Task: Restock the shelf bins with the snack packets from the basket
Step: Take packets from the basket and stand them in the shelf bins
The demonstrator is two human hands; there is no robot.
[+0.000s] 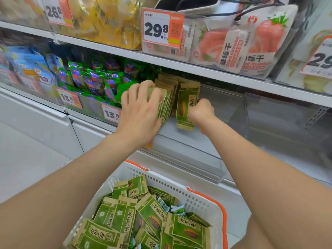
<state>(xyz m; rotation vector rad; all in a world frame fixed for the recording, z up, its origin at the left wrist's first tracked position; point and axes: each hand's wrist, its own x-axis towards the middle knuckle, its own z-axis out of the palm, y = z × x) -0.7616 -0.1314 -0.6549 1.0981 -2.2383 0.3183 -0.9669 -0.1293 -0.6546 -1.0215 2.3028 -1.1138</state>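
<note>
Your left hand (142, 112) is clamped over the row of packets (166, 103) standing in the clear bin (224, 108) on the middle shelf. Its fingers curl over their tops and the thumb sits low at the near edge. Just right of that row, your right hand (202, 112) is fisted on the right edge of a single packet (184, 106), holding it upright on the bin floor. Down near you, the white basket (197, 196) holds a heap of green packets (149, 218).
</note>
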